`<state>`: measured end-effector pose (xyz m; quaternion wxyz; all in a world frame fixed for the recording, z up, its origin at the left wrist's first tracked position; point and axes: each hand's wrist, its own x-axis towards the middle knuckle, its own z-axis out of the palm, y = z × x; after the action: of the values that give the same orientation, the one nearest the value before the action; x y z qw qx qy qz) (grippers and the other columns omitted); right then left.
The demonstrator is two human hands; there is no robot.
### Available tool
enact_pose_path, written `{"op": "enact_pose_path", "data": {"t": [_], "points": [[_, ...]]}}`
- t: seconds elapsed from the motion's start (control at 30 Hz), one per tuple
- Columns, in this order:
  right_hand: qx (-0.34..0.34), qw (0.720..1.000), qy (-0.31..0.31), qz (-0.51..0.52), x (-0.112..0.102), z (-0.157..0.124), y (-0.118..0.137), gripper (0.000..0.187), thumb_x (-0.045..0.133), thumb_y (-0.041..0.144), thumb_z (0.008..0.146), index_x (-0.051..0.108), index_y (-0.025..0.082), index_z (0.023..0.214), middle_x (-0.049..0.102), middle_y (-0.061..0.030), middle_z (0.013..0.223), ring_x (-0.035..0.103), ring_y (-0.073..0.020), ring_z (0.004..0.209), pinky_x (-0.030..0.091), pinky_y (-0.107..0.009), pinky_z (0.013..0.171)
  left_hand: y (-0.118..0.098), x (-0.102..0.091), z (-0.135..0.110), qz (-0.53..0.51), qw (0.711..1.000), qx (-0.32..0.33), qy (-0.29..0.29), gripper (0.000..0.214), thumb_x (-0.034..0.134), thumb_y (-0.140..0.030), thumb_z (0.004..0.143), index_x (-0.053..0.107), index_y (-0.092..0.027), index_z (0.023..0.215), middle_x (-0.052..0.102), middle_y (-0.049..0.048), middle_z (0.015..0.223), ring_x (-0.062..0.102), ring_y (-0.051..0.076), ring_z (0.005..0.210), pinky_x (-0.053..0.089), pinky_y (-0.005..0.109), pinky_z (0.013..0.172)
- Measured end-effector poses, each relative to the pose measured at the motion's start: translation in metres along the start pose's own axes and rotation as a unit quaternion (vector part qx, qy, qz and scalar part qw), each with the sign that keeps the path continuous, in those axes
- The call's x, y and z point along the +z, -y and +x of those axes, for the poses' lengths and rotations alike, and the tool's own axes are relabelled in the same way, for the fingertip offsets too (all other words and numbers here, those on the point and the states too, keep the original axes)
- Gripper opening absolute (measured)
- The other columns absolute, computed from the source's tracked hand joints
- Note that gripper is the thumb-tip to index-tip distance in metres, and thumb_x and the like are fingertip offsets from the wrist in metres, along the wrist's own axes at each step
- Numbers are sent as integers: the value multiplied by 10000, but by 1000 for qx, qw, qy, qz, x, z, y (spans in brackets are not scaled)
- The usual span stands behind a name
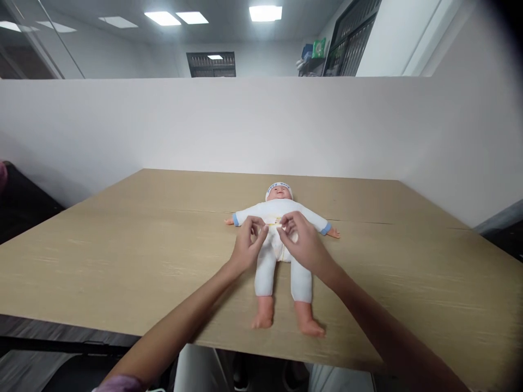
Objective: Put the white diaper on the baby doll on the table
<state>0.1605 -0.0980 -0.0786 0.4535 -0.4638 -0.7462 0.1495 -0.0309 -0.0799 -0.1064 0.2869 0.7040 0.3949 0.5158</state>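
Observation:
A baby doll (278, 209) lies on its back on the table, arms spread and head away from me. It wears a white cap with dark lettering, a white outfit with blue cuffs, and a white diaper (281, 251) with yellow lines over the outfit. At the diaper's waist on the left, my left hand (247, 243) is curled, thumb and fingertips pinching the edge. My right hand (304, 243) is bent the same way at the waist's right side, its fingertips near the middle. Both hands cover the diaper's sides, so the exact grip is partly hidden.
The wooden table (122, 250) has a seam across it behind the hands. A white partition (245, 125) rises beyond its far edge. Dark objects stand past the left and right edges, and my legs are under the near edge.

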Motion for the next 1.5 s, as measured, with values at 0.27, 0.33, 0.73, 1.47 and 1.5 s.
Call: {"op": "enact_pose_path", "data": {"t": [0.27,0.33,0.73,1.47,1.5], "points": [[42,994,98,-20,-14,-88,-15,66,557,250,989,616,250,959,689,-26,915,678,-193,821,576,-353,776,-7,-5,-52,203,954,29,219,269,484,-444,1052,642,-238,981,676,59,914,555,263,913,388,392,819],[56,994,92,-30,-12,-86,-21,66,555,250,993,619,246,975,688,-20,892,664,-190,792,557,-344,752,0,1,-49,221,956,4,195,267,544,-485,1021,614,-233,968,654,49,885,557,258,870,392,375,785],[55,983,74,-160,6,-78,-22,72,621,261,957,616,231,892,656,-42,936,633,-204,775,481,-332,680,7,15,-34,243,954,-9,173,333,643,-431,950,527,-233,709,582,-4,666,532,206,672,360,344,697],[39,989,66,-124,8,-86,-20,214,675,252,940,600,227,1140,681,-85,1199,598,-300,1121,500,-462,954,5,12,-33,118,978,30,168,142,579,-271,992,587,-222,859,705,37,1041,563,238,955,427,383,907],[44,990,64,-119,8,-84,-19,184,677,255,940,601,228,1106,690,-76,1149,605,-291,1084,499,-441,926,4,12,-33,119,978,30,170,141,573,-262,992,583,-220,858,700,34,1030,553,235,952,424,379,907]]}}
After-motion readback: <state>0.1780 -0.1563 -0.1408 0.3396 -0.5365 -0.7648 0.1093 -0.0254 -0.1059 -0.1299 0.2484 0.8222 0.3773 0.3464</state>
